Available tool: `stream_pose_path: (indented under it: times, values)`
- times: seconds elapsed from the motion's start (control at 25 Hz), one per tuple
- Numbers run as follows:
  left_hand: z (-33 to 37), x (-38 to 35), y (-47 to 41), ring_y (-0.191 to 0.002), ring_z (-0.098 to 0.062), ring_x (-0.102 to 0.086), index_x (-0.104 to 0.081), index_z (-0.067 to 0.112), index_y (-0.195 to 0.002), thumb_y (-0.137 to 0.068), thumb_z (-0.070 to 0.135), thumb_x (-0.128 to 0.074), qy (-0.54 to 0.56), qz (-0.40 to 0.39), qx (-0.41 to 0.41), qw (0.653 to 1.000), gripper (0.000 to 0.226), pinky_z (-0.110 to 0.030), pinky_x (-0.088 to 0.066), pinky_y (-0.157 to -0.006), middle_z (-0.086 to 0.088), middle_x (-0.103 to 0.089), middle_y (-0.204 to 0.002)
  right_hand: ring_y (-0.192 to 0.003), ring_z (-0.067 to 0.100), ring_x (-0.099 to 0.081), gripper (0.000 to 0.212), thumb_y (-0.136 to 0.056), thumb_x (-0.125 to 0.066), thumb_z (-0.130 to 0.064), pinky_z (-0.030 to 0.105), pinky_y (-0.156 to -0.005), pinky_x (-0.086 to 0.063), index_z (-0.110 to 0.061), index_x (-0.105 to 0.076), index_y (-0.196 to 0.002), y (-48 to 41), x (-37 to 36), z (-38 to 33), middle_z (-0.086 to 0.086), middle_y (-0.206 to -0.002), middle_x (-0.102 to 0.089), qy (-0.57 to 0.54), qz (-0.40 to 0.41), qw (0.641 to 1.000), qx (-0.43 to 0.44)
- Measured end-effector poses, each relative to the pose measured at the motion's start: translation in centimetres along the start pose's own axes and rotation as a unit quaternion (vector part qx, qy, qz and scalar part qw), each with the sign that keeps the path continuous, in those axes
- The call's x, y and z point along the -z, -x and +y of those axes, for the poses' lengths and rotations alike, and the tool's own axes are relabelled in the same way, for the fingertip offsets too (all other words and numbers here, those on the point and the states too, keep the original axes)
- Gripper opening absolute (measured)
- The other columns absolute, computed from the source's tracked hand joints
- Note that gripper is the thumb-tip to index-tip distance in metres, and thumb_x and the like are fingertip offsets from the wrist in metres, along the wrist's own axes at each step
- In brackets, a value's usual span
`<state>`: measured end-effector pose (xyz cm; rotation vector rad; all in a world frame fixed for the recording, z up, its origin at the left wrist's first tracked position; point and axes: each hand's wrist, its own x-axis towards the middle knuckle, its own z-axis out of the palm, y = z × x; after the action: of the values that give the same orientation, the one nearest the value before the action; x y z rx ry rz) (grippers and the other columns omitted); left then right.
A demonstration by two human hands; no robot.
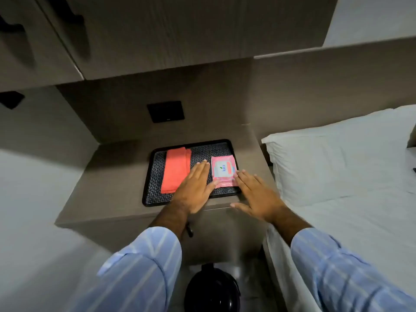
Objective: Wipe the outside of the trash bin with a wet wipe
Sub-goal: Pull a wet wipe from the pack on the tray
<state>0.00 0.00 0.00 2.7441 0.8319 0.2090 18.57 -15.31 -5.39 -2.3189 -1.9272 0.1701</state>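
Observation:
A pink pack of wet wipes (223, 171) lies flat on a black patterned tray (155, 174) on the bedside table. My left hand (195, 188) hovers flat over the tray just left of the pack, its thumb at the pack's near left corner. On the other side my right hand (254, 194) is spread, fingertips touching the pack's right edge. Neither hand grips anything. The black round trash bin (211, 287) stands on the floor below the table, between my sleeves, partly cut off by the frame.
A folded coral cloth (176, 170) lies on the tray's left half. The brown bedside table (101, 199) sits in a niche under wall cabinets, with a black socket plate (166, 111) behind. A white bed with a pillow (337, 158) lies close on the right.

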Motion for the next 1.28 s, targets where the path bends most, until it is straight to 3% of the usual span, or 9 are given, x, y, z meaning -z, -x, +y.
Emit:
stream_pose_path:
  times: [0.12,0.24,0.32,0.44,0.6,0.72,0.92,1.12,1.28]
  values:
    - [0.1,-2.8,-3.4,-0.158,-0.020,-0.002,-0.010,0.009,-0.160,-0.109,0.044,-0.031,0.017,-0.053,-0.008,0.998,0.066,-0.032,-0.001,-0.128,-0.007,-0.006,-0.170,-0.167,0.020,-0.003,0.098,-0.098,-0.023,-0.079,0.042,-0.134,-0.001,-0.016,-0.007,-0.171,-1.6,-2.4,1.2,0.004,-0.180,-0.006,-0.029,0.014,0.999,-0.012]
    - [0.5,-5.0,-6.6,-0.156,-0.024,-0.014,-0.020,0.004,-0.158,-0.110,0.036,-0.033,-0.007,-0.049,-0.026,0.998,0.059,-0.036,-0.009,-0.129,-0.012,-0.017,-0.168,-0.167,0.020,-0.008,0.108,-0.089,-0.008,-0.088,0.041,-0.135,-0.007,-0.017,-0.009,-0.171,-2.3,-4.4,1.8,0.004,-0.180,-0.009,-0.036,-0.001,0.999,0.025]
    - [0.6,-6.0,-8.3,-0.148,-0.029,-0.033,-0.037,0.002,-0.151,-0.110,0.027,-0.038,-0.060,-0.022,-0.055,0.996,0.048,-0.035,-0.020,-0.124,-0.016,-0.036,-0.160,-0.166,0.022,-0.013,0.103,-0.092,-0.021,-0.083,0.041,-0.135,-0.011,-0.016,-0.015,-0.170,-2.4,-5.1,2.3,0.006,-0.179,-0.014,-0.049,0.008,0.998,0.047]
    - [1.5,-7.0,-10.5,-0.121,-0.031,-0.056,-0.066,0.004,-0.122,-0.107,0.027,-0.046,-0.164,0.017,-0.070,0.984,0.034,-0.039,-0.035,-0.106,-0.017,-0.066,-0.128,-0.164,0.026,-0.021,0.097,-0.096,-0.038,-0.075,0.046,-0.133,-0.022,-0.014,-0.024,-0.169,-2.7,-6.1,3.1,0.009,-0.177,-0.023,-0.073,0.036,0.995,0.057]
    - [3.5,-6.9,-12.7,-0.105,-0.032,-0.064,-0.072,0.003,-0.109,-0.094,0.048,-0.063,-0.182,0.030,0.033,0.982,0.048,-0.036,-0.048,-0.094,-0.018,-0.070,-0.111,-0.159,0.032,-0.034,0.091,-0.098,-0.043,-0.070,0.047,-0.129,-0.027,-0.009,-0.036,-0.164,-2.7,-7.2,3.6,0.015,-0.172,-0.035,-0.075,0.093,0.990,0.080]
    - [4.3,-6.5,-13.5,-0.101,-0.031,-0.068,-0.073,0.003,-0.108,-0.094,0.046,-0.063,-0.196,0.020,0.086,0.977,0.046,-0.033,-0.054,-0.085,-0.017,-0.071,-0.109,-0.157,0.032,-0.038,0.088,-0.099,-0.045,-0.069,0.044,-0.127,-0.024,-0.008,-0.037,-0.163,-2.8,-7.8,3.8,0.015,-0.170,-0.039,-0.065,0.119,0.987,0.091]
    - [4.8,-5.7,-13.6,-0.093,-0.034,-0.070,-0.074,0.004,-0.097,-0.089,0.038,-0.066,-0.098,0.032,0.139,0.985,0.035,-0.034,-0.056,-0.077,-0.017,-0.075,-0.099,-0.159,0.031,-0.035,0.089,-0.099,-0.048,-0.067,0.044,-0.129,-0.026,-0.007,-0.036,-0.164,-2.8,-7.9,3.9,0.014,-0.171,-0.037,-0.064,0.113,0.987,0.089]
    - [3.1,-4.0,-12.2,-0.086,-0.035,-0.069,-0.065,0.012,-0.104,-0.087,0.021,-0.061,0.087,0.091,0.148,0.981,0.020,-0.038,-0.058,-0.079,-0.014,-0.074,-0.091,-0.160,0.032,-0.034,0.092,-0.097,-0.050,-0.067,0.049,-0.129,-0.031,-0.005,-0.035,-0.164,-2.7,-7.8,3.9,0.015,-0.171,-0.036,-0.071,0.111,0.987,0.090]
    - [0.6,-3.6,-11.0,-0.089,-0.035,-0.065,-0.071,0.007,-0.099,-0.089,0.006,-0.054,0.101,0.136,0.109,0.980,0.019,-0.042,-0.053,-0.081,-0.018,-0.071,-0.094,-0.161,0.031,-0.031,0.091,-0.098,-0.052,-0.065,0.048,-0.130,-0.029,-0.005,-0.033,-0.165,-2.7,-7.8,3.9,0.015,-0.173,-0.033,-0.070,0.109,0.987,0.091]
